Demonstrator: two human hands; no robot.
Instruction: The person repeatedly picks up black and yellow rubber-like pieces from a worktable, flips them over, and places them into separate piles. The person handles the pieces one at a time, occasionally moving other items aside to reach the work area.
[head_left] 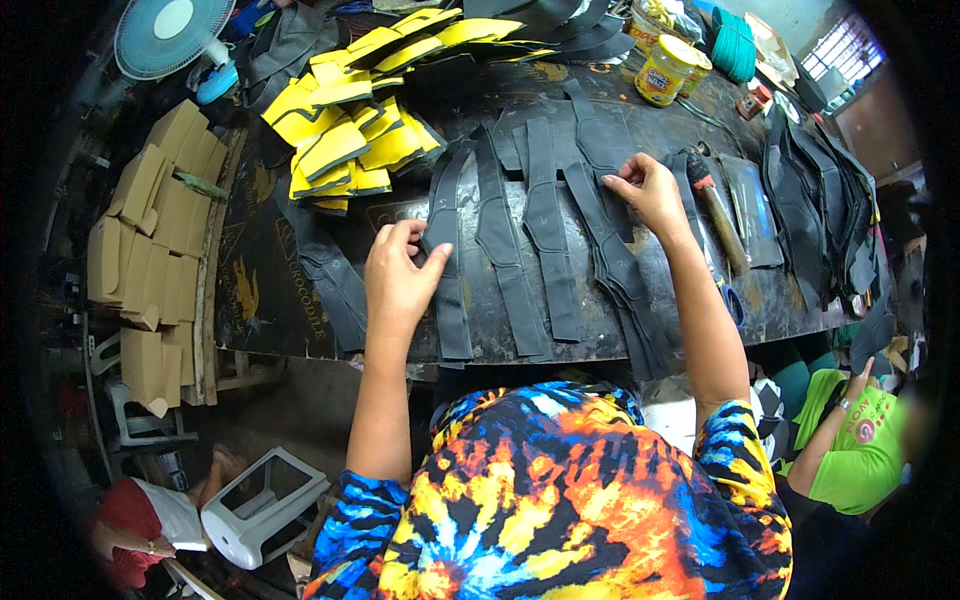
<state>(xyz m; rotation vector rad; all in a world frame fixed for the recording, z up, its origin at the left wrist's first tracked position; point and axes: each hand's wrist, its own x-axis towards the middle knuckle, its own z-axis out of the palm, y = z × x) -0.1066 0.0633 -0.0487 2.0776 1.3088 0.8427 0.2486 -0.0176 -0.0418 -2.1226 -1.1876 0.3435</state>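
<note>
The left hand (398, 275) rests on the near part of the dark worktable (260, 300), its fingers curled around the edge of a long black strip (445, 270) and pinching it lightly, while the right hand (650, 192) reaches farther out and pinches the upper end of another black strip (610, 215) between thumb and fingertips. About 5 such strips lie side by side between and around the hands, running from the far side of the table toward the person, each narrow in the middle and wider at the ends; one of them (548, 225) sits midway between the 2 hands, untouched. Beyond the left hand is a loose heap of yellow-and-black foam pieces (345, 140), some overlapping the ends of the strips. Just right of the right hand lies a hammer with a wooden handle (722, 215), and farther right a stack of black cut pieces (815, 200) (its edges bend with the lens). At the far edge stand 2 yellow-lidded jars (667, 68) and a roll of teal cord (735, 42). Off the table to the left are stacked cardboard boxes (150, 220) and a small fan (172, 35); another person in a green shirt (855, 440) sits at lower right.
</note>
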